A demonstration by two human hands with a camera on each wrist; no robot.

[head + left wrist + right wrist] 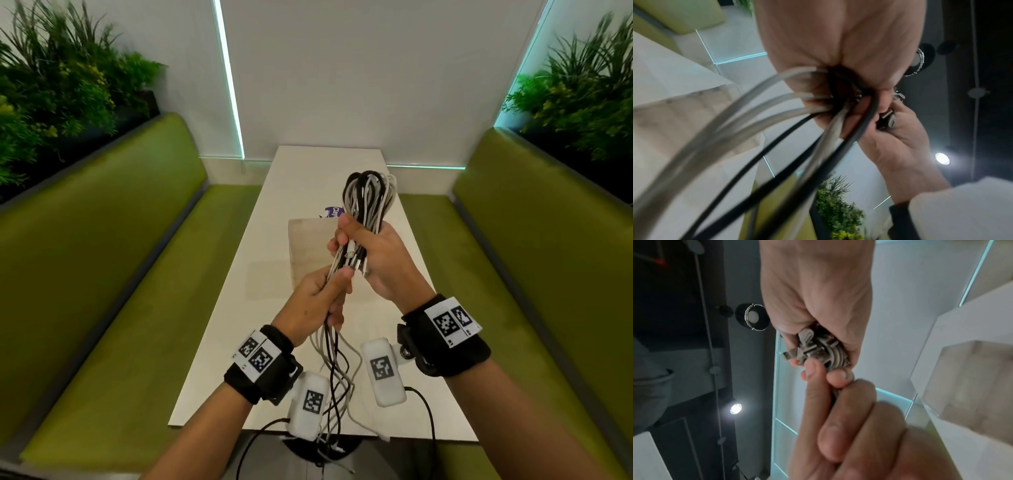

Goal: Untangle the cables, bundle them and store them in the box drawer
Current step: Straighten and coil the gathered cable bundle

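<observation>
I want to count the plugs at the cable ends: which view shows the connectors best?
The right wrist view: the connectors fill the right hand up close. The head view shows them small; the left wrist view shows only a few, blurred.
</observation>
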